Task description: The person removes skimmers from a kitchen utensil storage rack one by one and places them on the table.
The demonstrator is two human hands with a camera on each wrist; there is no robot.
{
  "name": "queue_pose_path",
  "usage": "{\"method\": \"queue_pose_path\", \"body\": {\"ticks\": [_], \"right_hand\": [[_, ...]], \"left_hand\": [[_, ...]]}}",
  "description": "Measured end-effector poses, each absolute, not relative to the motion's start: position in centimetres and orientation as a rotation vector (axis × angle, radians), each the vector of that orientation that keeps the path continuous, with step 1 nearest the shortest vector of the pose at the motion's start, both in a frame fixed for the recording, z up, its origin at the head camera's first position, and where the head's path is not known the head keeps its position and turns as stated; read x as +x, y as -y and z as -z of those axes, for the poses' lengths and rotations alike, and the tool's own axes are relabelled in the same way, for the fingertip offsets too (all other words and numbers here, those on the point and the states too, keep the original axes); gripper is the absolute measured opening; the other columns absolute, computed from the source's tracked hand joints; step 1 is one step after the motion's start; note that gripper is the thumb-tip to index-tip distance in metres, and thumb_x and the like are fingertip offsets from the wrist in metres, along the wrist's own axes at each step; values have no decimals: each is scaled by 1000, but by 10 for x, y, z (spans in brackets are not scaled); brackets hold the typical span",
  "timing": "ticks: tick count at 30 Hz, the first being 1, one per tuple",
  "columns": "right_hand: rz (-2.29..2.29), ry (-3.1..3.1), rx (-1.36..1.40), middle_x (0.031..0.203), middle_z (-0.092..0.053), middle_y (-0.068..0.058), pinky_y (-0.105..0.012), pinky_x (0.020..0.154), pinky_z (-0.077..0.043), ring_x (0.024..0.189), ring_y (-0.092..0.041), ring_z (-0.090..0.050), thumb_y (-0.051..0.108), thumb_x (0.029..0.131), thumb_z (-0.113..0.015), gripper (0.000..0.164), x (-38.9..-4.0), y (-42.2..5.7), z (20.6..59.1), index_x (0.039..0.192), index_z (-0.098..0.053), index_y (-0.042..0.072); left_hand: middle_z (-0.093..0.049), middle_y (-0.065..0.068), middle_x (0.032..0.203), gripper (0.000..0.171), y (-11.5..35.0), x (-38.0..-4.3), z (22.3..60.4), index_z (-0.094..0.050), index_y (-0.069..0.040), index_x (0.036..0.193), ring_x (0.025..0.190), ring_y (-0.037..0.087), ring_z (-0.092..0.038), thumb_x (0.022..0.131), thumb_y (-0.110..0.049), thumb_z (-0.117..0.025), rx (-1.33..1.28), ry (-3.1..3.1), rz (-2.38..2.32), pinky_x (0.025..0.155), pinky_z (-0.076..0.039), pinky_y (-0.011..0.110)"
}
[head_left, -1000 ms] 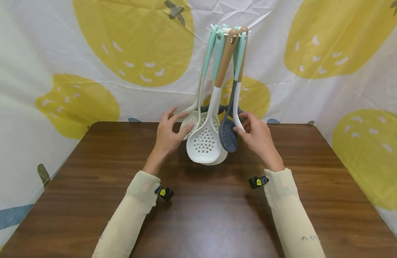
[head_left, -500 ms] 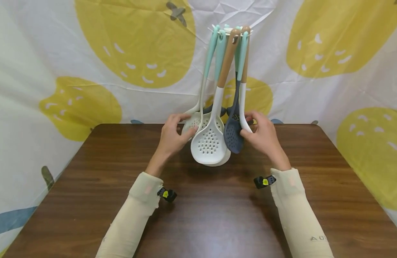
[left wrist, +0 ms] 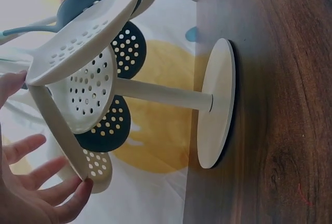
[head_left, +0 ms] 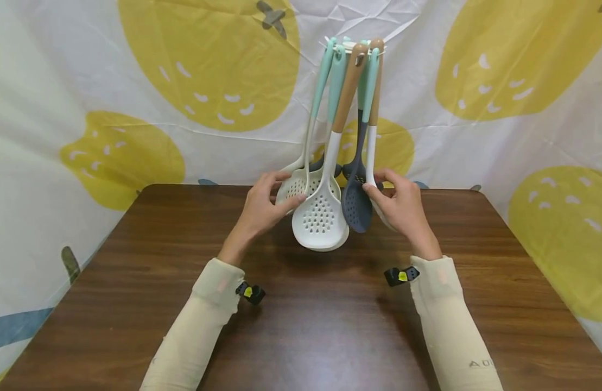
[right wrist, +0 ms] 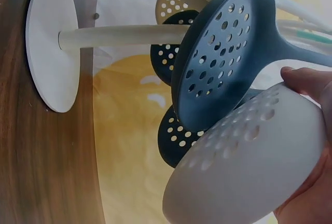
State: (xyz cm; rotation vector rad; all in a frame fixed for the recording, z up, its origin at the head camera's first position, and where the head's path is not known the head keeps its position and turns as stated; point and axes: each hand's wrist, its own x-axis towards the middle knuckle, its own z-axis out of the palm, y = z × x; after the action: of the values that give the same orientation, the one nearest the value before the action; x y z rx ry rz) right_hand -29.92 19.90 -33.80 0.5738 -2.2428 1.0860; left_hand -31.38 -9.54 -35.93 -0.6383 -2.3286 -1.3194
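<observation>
While stand [left wrist: 217,125] rises near far edge of table [head_left: 301,326], left hand [head_left: 261,203] spreads fingers against pale turner [left wrist: 59,130]; right hand [head_left: 400,203] pinches white skimmer [right wrist: 249,177], far fingertips poorly seen. Steadying step, seemingly; next move calls for even pressure.

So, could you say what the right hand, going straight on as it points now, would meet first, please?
Past the white ladle that the right hand holds, probably the dark blue skimmer, though depth is hard to judge.
</observation>
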Motion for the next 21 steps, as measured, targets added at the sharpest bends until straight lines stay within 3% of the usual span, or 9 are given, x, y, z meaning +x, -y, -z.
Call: {"method": "queue_pose_path", "body": {"ticks": [7,15,21], "right_hand": [[-1077,2237,487,93,-67,-5,-17,52,-46,62,-16,-66,29,90,-65,27,-296,-207,333,102,-71,6],[-1067,2250,412,91,-66,-2,-22,46,-39,47,-9,-54,33,92,-62,29,-294,-222,332,104,-71,8],[-1052,2260,290,91,-67,1,-26,60,-45,62,-5,-59,37,91,-62,28,-292,-236,329,101,-72,12]], "left_hand": [[-56,10,122,66,94,-312,359,-57,-8,127,101,24,-59,78,-49,-71,-637,2320,1331,79,-50,34],[-56,8,119,65,93,-312,360,-58,-8,126,104,23,-57,77,-49,-71,-634,2316,1311,77,-50,34],[-55,8,117,63,92,-313,359,-58,-7,125,105,21,-56,78,-47,-72,-635,2314,1310,77,-50,33]]}}
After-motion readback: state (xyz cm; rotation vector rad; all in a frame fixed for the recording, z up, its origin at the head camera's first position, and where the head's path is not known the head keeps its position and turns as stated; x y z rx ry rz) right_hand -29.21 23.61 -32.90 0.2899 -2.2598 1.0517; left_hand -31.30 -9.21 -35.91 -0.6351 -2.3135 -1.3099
